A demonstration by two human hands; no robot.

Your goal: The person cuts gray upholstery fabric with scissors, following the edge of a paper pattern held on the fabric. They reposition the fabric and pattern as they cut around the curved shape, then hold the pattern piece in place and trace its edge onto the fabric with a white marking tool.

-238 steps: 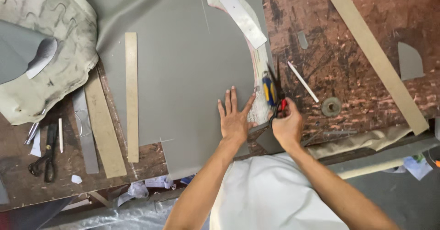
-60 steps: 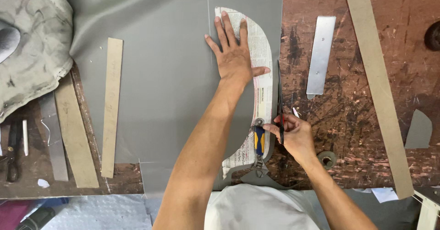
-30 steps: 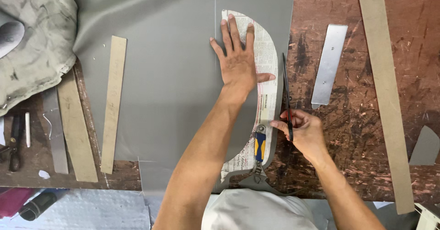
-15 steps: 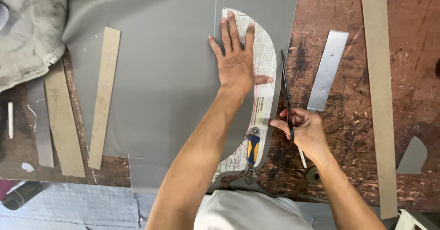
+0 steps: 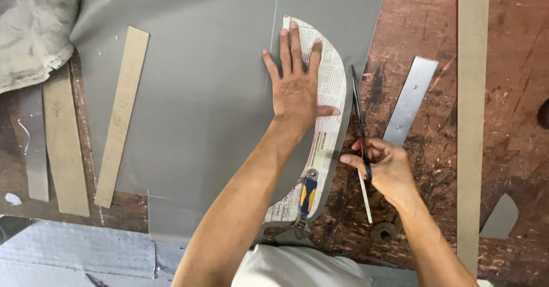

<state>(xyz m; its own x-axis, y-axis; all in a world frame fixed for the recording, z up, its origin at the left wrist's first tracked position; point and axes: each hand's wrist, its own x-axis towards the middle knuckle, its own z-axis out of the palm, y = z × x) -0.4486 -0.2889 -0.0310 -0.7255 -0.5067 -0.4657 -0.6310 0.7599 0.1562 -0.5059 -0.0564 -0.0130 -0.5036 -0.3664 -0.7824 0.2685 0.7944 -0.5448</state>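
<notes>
A curved, crescent-shaped newspaper pattern (image 5: 329,115) lies flat on a large sheet of grey upholstery material (image 5: 211,104), near that sheet's right edge on a scarred reddish-brown wooden workbench (image 5: 514,115). The left hand (image 5: 294,87) presses down on the pattern with fingers spread and flat, which looks meant to keep the paper from sliding. The right hand (image 5: 383,164) is closed around the handles of long black scissors (image 5: 359,121), whose blades point away from the person along the pattern's outer curve, apparently so the cut follows the paper's outline. A blue-and-yellow-handled clamp (image 5: 306,198) pins the pattern's near end to the material, seemingly as a second hold.

Counted outward: one pattern, one grey sheet, one pair of scissors, one clamp. One thin white stick (image 5: 366,198) lies just under the right hand, and one dark metal washer (image 5: 383,231) sits beside the wrist. One flat metal strip (image 5: 409,101) rests right of the scissors, and one long tan strip (image 5: 473,115) runs beyond it. Three more flat strips lie at the left, the tan one (image 5: 121,115) resting on the grey sheet.
</notes>
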